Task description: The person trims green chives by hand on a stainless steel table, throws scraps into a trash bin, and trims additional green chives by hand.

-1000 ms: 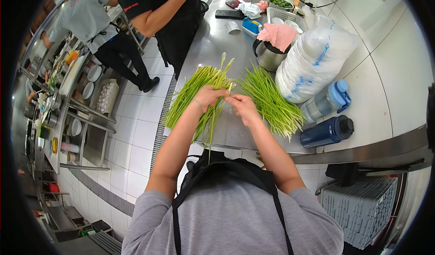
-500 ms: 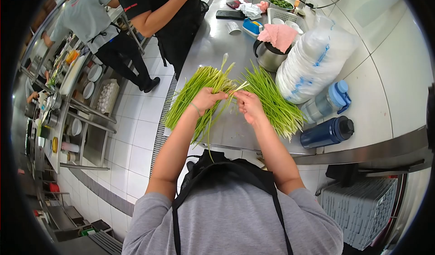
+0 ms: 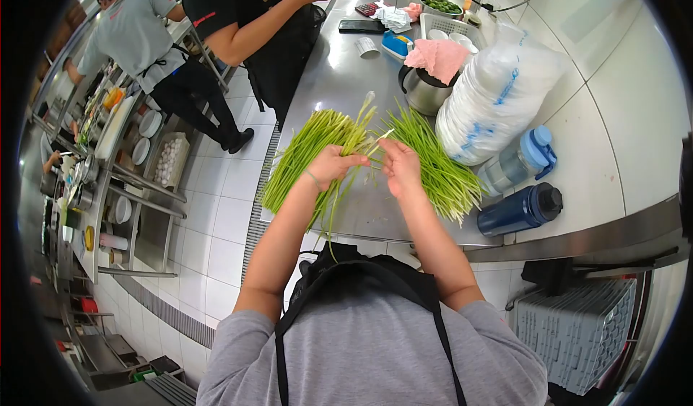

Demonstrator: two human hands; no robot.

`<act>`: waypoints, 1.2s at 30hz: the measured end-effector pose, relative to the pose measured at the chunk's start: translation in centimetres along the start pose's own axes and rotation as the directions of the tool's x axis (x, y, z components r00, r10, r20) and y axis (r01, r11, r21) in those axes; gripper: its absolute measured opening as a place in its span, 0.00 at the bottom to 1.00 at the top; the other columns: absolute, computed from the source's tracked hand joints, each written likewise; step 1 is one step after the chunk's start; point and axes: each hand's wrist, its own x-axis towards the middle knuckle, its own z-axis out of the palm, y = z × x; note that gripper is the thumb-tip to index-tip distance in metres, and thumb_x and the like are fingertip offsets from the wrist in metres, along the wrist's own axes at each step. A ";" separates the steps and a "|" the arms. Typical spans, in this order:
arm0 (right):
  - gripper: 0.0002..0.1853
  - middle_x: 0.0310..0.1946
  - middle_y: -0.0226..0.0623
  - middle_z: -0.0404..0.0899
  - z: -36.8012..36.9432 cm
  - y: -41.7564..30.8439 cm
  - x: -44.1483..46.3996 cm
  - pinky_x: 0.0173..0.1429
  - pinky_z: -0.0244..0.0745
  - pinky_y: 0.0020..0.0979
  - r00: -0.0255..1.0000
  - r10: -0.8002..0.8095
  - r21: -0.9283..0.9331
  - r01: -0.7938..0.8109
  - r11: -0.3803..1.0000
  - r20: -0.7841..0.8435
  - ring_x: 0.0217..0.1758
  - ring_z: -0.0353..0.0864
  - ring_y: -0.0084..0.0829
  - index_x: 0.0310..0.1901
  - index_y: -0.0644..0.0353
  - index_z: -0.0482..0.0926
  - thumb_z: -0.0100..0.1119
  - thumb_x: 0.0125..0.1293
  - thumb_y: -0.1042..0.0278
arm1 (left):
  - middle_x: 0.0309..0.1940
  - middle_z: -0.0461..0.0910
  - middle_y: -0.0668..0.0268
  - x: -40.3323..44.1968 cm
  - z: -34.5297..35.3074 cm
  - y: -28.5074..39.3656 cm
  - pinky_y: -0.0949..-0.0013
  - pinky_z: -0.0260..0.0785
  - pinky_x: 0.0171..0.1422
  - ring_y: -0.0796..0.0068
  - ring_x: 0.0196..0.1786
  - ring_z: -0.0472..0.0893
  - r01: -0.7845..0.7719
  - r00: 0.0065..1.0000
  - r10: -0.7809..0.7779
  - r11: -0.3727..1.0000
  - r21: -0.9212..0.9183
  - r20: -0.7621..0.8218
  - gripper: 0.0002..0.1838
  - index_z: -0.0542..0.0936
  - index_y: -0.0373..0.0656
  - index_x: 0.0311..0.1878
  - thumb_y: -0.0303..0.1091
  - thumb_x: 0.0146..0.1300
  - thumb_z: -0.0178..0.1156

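Observation:
My left hand (image 3: 333,165) is closed around a few limp garlic chives (image 3: 336,197), whose long ends trail down over the table's front edge. Pinched in the fingertips of my right hand (image 3: 401,163) is a thin pale stalk end, pointing up and right. The hands are close together, a small gap between them. A large pile of garlic chives (image 3: 307,142) lies beneath and left of my left hand. Beyond my right hand, a second bunch of chives (image 3: 440,164) lies slanted on the steel table (image 3: 346,67), pale ends toward me.
Right of the bunch stand a plastic-wrapped white stack (image 3: 491,103), a clear bottle (image 3: 516,162) and a dark blue bottle (image 3: 516,210). A steel jug (image 3: 424,94) carries a pink cloth (image 3: 437,59). One person in black (image 3: 253,38) stands at the table's left; another in grey (image 3: 137,34) works farther off.
My hands have drawn slightly apart, and my right fingers have risen a little with the pale stalk end. The person in black has shifted the dark object in their hand.

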 end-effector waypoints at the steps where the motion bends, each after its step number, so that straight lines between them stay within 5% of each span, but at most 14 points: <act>1: 0.06 0.13 0.18 0.60 -0.2 -0.5 0.3 0.15 0.43 0.17 1.000 -0.028 0.024 0.028 0.999 -0.004 0.11 0.50 0.11 0.33 0.60 0.75 0.59 0.55 0.69 | 0.27 0.79 0.70 -0.2 -0.1 0.2 0.81 0.46 0.17 0.89 0.15 0.56 0.013 1.000 -0.013 1.000 -0.016 0.016 0.11 0.78 0.40 0.35 0.36 0.52 0.62; 6: 0.07 0.11 0.15 0.56 -1.0 -2.5 0.4 0.16 0.44 0.16 0.978 -0.180 0.067 0.187 0.980 -0.103 0.12 0.51 0.11 0.33 0.61 0.77 0.59 0.56 0.68 | 0.29 0.79 0.69 -1.3 -1.1 1.4 0.81 0.48 0.18 0.89 0.15 0.56 0.049 0.997 -0.048 0.999 -0.009 0.052 0.12 0.78 0.40 0.36 0.35 0.50 0.63; 7: 0.07 0.12 0.17 0.58 -1.1 -2.9 0.2 0.17 0.49 0.18 0.910 -0.415 -0.221 0.404 0.888 -0.003 0.13 0.56 0.14 0.35 0.60 0.77 0.59 0.55 0.68 | 0.28 0.79 0.70 -1.6 -1.4 1.6 0.81 0.48 0.18 0.89 0.15 0.56 0.062 0.997 -0.062 0.998 -0.016 0.052 0.12 0.78 0.39 0.36 0.35 0.50 0.64; 8: 0.08 0.13 0.19 0.61 -1.2 -3.2 0.0 0.17 0.54 0.20 0.792 -0.589 -0.457 0.588 0.667 0.159 0.13 0.60 0.16 0.37 0.58 0.78 0.58 0.55 0.69 | 0.28 0.79 0.70 -1.8 -1.7 1.7 0.81 0.48 0.18 0.89 0.15 0.56 0.063 0.997 -0.062 0.998 -0.017 0.049 0.12 0.78 0.39 0.36 0.35 0.50 0.64; 9: 0.08 0.13 0.19 0.61 -0.6 -4.0 -1.0 0.17 0.54 0.20 0.795 -0.586 -0.458 0.585 0.669 0.159 0.13 0.60 0.16 0.37 0.58 0.78 0.58 0.55 0.69 | 0.27 0.79 0.69 -1.8 -1.9 1.8 0.80 0.48 0.18 0.89 0.15 0.57 0.057 0.996 -0.057 0.998 0.014 0.064 0.12 0.78 0.39 0.35 0.36 0.49 0.64; 10: 0.10 0.15 0.22 0.63 0.3 -5.1 -2.6 0.19 0.58 0.22 0.642 -0.607 -0.623 0.728 0.288 0.469 0.15 0.64 0.20 0.39 0.55 0.78 0.58 0.54 0.70 | 0.26 0.79 0.69 -1.8 -2.1 1.9 0.79 0.48 0.19 0.88 0.16 0.57 0.051 0.995 -0.055 0.998 0.046 0.081 0.13 0.78 0.39 0.35 0.36 0.49 0.64; 11: 0.12 0.17 0.25 0.64 0.7 -5.7 -3.4 0.22 0.63 0.25 0.481 -0.466 -0.601 0.785 -0.149 0.743 0.17 0.68 0.24 0.41 0.51 0.78 0.58 0.52 0.70 | 0.26 0.79 0.69 -2.0 -2.2 2.1 0.79 0.48 0.19 0.88 0.16 0.57 0.054 0.995 -0.058 0.997 0.046 0.082 0.13 0.78 0.39 0.35 0.36 0.49 0.64; 14: 0.12 0.20 0.29 0.65 0.8 -5.3 -3.5 0.24 0.66 0.29 0.440 -0.387 -0.571 0.740 -0.356 0.810 0.20 0.70 0.29 0.39 0.47 0.78 0.57 0.50 0.71 | 0.23 0.78 0.70 -2.2 -1.9 3.0 0.79 0.48 0.18 0.88 0.16 0.57 0.043 0.980 -0.066 0.991 0.128 0.188 0.13 0.78 0.39 0.33 0.37 0.48 0.65; 17: 0.07 0.18 0.31 0.63 0.1 -5.5 -3.4 0.23 0.66 0.30 0.403 -0.412 -0.555 0.746 -0.369 0.817 0.21 0.71 0.30 0.34 0.50 0.78 0.55 0.51 0.69 | 0.19 0.73 0.74 -2.5 -1.6 3.1 0.79 0.47 0.18 0.88 0.15 0.57 0.036 0.978 -0.075 0.979 0.199 0.192 0.12 0.79 0.39 0.31 0.38 0.49 0.65; 19: 0.05 0.19 0.32 0.65 -1.3 -6.6 -3.5 0.23 0.67 0.31 0.481 -0.442 -0.647 0.647 -0.404 0.757 0.21 0.71 0.32 0.32 0.51 0.77 0.54 0.52 0.69 | 0.16 0.68 0.77 -3.1 -2.4 3.2 0.80 0.45 0.18 0.89 0.15 0.56 0.060 0.991 -0.097 0.941 0.332 0.097 0.12 0.80 0.39 0.30 0.38 0.49 0.65; 22: 0.03 0.21 0.35 0.70 -4.5 -8.7 -4.5 0.26 0.68 0.36 0.559 -0.614 -0.828 0.429 -0.361 0.558 0.24 0.74 0.38 0.27 0.54 0.75 0.51 0.53 0.69 | 0.14 0.64 0.79 -4.8 -5.6 3.0 0.80 0.43 0.16 0.90 0.14 0.55 0.011 1.000 -0.008 0.967 0.255 -0.014 0.10 0.79 0.39 0.30 0.37 0.51 0.63; 24: 0.04 0.24 0.37 0.73 -6.8 -9.6 -5.8 0.28 0.70 0.39 0.678 -0.621 -0.907 0.177 -0.383 0.395 0.27 0.75 0.41 0.26 0.56 0.75 0.52 0.54 0.68 | 0.12 0.61 0.80 -6.3 -7.3 3.6 0.81 0.42 0.16 0.91 0.13 0.54 -0.008 0.993 0.023 0.992 0.125 -0.120 0.10 0.78 0.38 0.28 0.36 0.53 0.61; 30: 0.07 0.26 0.40 0.75 -11.2 -7.8 -7.0 0.31 0.71 0.41 0.812 -0.579 -0.895 -0.204 -0.398 0.072 0.29 0.76 0.43 0.27 0.61 0.75 0.53 0.53 0.66 | 0.10 0.56 0.81 -6.9 -9.5 2.7 0.80 0.40 0.16 0.91 0.13 0.52 -0.148 0.974 0.117 0.977 -0.153 -0.195 0.11 0.75 0.38 0.25 0.36 0.57 0.58; 36: 0.08 0.28 0.40 0.76 -9.5 -7.5 -6.8 0.32 0.71 0.40 0.711 -0.679 -0.965 -0.007 -0.262 0.180 0.30 0.77 0.44 0.29 0.58 0.78 0.51 0.55 0.64 | 0.10 0.56 0.81 -6.5 -8.8 2.1 0.81 0.41 0.17 0.90 0.13 0.52 -0.146 0.972 0.094 0.960 -0.239 -0.217 0.12 0.75 0.39 0.25 0.37 0.58 0.57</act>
